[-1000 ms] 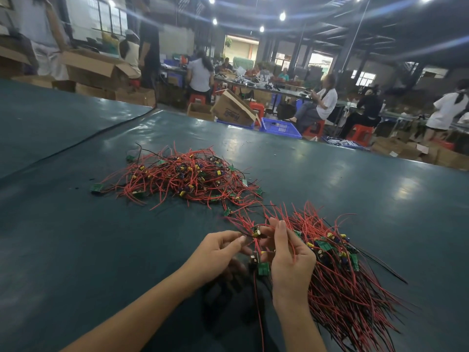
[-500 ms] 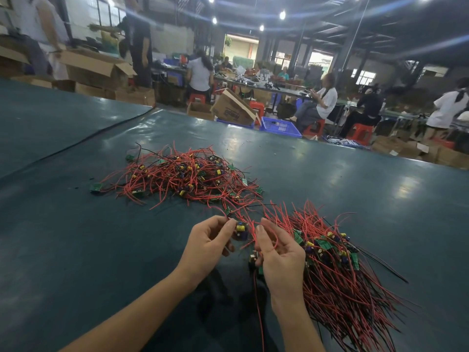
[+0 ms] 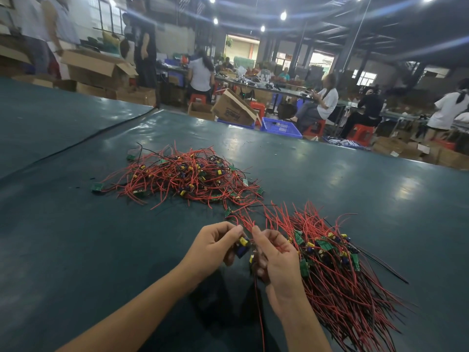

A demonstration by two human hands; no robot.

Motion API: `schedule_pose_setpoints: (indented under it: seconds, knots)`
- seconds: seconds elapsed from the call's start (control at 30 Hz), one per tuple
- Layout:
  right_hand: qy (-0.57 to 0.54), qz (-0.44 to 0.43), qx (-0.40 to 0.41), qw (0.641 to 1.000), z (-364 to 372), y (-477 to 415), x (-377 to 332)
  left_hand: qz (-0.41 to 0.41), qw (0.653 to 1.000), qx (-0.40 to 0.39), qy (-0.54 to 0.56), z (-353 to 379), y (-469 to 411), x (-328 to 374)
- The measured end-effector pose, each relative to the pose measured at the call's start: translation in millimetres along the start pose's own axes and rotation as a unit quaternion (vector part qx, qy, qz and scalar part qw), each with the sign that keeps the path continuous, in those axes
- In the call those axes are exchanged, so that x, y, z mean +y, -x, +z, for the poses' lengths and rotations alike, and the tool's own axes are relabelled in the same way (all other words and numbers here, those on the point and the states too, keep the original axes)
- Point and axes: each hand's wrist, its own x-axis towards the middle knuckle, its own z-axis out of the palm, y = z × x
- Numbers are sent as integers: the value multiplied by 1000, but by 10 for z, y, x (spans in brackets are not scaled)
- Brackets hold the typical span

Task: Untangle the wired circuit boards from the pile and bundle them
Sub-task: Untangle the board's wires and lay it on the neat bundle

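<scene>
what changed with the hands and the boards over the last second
The left hand now grips a small board with a yellow capacitor, drawn slightly nearer. The right hand, fingers straight a second ago, has curled them and pinches the red wires above it. The tangled pile, the sorted bundle and the table stayed put.

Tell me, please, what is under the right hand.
A red wire hangs from the right hand, and the combed-out pile lies beneath its far side. The hand covers the wire's upper end.
</scene>
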Motion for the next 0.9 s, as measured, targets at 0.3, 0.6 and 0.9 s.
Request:
schedule_pose_setpoints:
  seconds: [0.3,0.6,0.9]
  knots:
    - [-45,-17,44,998,-61,-29,1,-17,991,106,83,-25,-28,24]
    - [-77,-11,33,996,-20,-6,-39,-28,985,18,171,28,-8,34]
    - [-49,-58,81,994,-38,-59,23,-21,992,-5,128,39,-9,-13]
